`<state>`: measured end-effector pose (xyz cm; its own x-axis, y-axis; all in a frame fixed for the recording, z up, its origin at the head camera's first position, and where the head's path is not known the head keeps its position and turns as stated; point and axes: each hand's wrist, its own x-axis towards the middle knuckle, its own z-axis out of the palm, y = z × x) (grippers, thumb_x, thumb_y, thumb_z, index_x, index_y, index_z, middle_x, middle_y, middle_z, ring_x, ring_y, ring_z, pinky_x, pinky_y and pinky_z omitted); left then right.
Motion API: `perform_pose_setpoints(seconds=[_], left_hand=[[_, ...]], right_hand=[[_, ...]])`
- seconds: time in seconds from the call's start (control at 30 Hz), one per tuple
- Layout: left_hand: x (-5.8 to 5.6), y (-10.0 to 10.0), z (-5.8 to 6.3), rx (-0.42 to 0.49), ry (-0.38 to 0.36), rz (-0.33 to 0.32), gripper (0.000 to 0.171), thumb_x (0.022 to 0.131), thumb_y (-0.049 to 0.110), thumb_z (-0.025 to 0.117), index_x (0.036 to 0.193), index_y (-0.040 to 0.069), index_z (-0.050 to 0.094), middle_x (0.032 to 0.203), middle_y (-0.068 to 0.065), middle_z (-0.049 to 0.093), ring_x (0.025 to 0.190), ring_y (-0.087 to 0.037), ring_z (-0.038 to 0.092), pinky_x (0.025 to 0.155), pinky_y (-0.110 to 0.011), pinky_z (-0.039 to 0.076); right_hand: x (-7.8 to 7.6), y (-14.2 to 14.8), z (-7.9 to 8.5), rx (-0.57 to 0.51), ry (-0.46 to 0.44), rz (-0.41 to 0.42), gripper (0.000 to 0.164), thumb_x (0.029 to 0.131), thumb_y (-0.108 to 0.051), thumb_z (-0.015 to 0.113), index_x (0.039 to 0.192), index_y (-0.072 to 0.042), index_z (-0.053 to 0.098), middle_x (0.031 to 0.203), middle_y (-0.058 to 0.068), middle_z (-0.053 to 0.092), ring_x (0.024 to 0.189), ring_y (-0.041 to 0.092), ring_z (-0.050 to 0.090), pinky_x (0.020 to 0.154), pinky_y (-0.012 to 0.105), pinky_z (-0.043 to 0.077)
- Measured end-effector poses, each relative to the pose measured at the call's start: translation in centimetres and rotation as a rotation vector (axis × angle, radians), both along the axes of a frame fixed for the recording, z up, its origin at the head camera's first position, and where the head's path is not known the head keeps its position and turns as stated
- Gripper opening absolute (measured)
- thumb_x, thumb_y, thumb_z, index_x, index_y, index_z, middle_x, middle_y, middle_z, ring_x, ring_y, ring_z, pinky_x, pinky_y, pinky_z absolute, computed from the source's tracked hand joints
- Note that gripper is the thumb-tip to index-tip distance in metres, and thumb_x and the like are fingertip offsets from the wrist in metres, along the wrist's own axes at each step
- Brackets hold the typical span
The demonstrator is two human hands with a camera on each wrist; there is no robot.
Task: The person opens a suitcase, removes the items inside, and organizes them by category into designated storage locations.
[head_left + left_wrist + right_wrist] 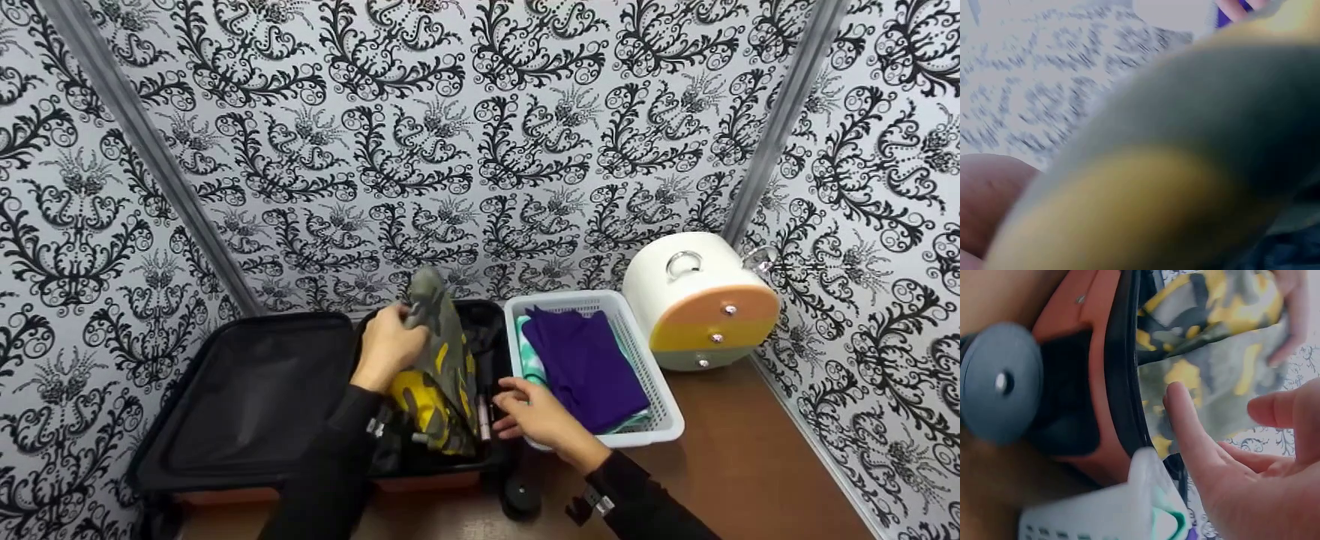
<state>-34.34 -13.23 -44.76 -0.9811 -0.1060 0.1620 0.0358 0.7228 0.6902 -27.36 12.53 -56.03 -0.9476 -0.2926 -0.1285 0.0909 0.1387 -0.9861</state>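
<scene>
My left hand (391,341) pinches the top of a grey and yellow camouflage-print garment (457,360), holding it up over the packed half of an open suitcase (255,390). The garment's lower part hangs down into the suitcase. In the left wrist view the cloth (1157,185) is close and blurred, covering most of the frame. My right hand (551,420) hovers between suitcase and basket, fingers extended and apart, gripping nothing. A slim pale pink stick-like item (484,420) lies along the suitcase's right inner side. In the right wrist view the spread fingers (1182,405) appear in front of the camouflage cloth.
A light plastic basket (667,420) holding a folded purple cloth (585,367) and mint-green fabric stands right of the suitcase. Behind it is a white container (675,262) with coloured drawer fronts. A suitcase wheel (521,495) sticks out in front. Patterned walls (420,150) enclose the brown surface.
</scene>
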Motion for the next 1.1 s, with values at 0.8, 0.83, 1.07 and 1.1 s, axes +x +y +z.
perform_pose_setpoints(seconds=[0.8, 0.83, 1.07, 1.1], left_hand=[[4.6, 3.4, 4.0, 0.259, 0.108, -0.202, 0.027, 0.095, 0.017, 0.078, 0.12, 0.013, 0.071, 0.113, -0.01, 0.082, 0.098, -0.026, 0.075, 0.088, -0.043, 0.062], [4.5, 3.4, 3.7, 0.281, 0.109, -0.215, 0.027, 0.095, 0.017, 0.078, 0.12, 0.013, 0.071, 0.112, -0.011, 0.082, 0.097, -0.025, 0.075, 0.087, -0.041, 0.061], [3.6, 4.7, 1.2, 0.424, 0.076, -0.35, 0.026, 0.102, 0.021, 0.075, 0.127, 0.017, 0.07, 0.105, -0.011, 0.078, 0.088, -0.021, 0.073, 0.077, -0.035, 0.062], [3.4, 5.0, 0.8, 0.434, 0.068, -0.36, 0.026, 0.102, 0.022, 0.075, 0.127, 0.017, 0.07, 0.103, -0.011, 0.076, 0.086, -0.02, 0.072, 0.076, -0.035, 0.062]], right_hand=[[-3.1, 0.9, -1.3, -0.334, 0.001, -0.349, 0.054, 0.102, -0.022, 0.077, 0.149, -0.004, 0.058, 0.131, 0.01, 0.075, 0.109, 0.017, 0.075, 0.095, 0.03, 0.062], [-3.3, 1.5, -0.9, -0.294, 0.054, -0.385, 0.052, 0.101, -0.018, 0.077, 0.147, -0.002, 0.059, 0.129, 0.011, 0.076, 0.106, 0.016, 0.075, 0.093, 0.029, 0.062], [-4.9, 7.1, 2.1, -0.091, 0.162, -0.476, 0.069, 0.104, -0.014, 0.075, 0.163, 0.002, 0.043, 0.15, 0.029, 0.063, 0.116, 0.022, 0.07, 0.098, 0.028, 0.059], [-5.0, 8.1, 2.6, -0.055, 0.155, -0.467, 0.077, 0.105, -0.017, 0.075, 0.168, 0.003, 0.035, 0.158, 0.031, 0.056, 0.12, 0.022, 0.068, 0.099, 0.027, 0.058]])
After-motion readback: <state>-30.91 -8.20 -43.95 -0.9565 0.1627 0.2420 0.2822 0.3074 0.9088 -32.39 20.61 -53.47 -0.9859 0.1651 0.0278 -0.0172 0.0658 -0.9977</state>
